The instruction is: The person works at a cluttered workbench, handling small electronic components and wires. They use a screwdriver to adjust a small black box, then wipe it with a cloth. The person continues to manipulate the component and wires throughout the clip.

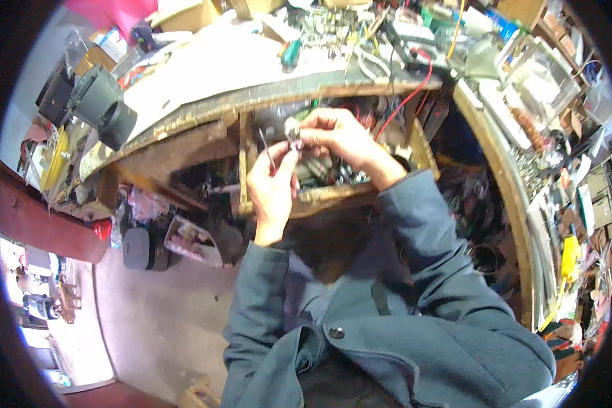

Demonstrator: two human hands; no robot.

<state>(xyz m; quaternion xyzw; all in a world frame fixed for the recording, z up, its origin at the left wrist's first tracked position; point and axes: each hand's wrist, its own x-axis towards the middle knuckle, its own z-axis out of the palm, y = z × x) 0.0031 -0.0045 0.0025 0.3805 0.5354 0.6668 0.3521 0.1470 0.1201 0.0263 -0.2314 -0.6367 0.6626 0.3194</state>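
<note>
Both my hands are raised over an open wooden drawer [334, 195], their fingertips meeting. My right hand [347, 141] pinches a small shiny piece [294, 133], which looks like metal; its kind is too small to make out. The fingers of my left hand [273, 194] are closed, thumb and forefinger against the lower side of that same piece. A thin dark rod-like tool [264, 143] sticks up from between the left fingers, its lower end hidden in the hand. Small tools and parts crowd the drawer beneath.
Pliers [372, 66], a green-handled tool [291, 53] and many small parts lie on the bench. A red cable [415, 93] hangs over its edge into the drawer. At left stands a dark cylinder-shaped device [102, 102]. A yellow tool [570, 258] lies on the cluttered right side.
</note>
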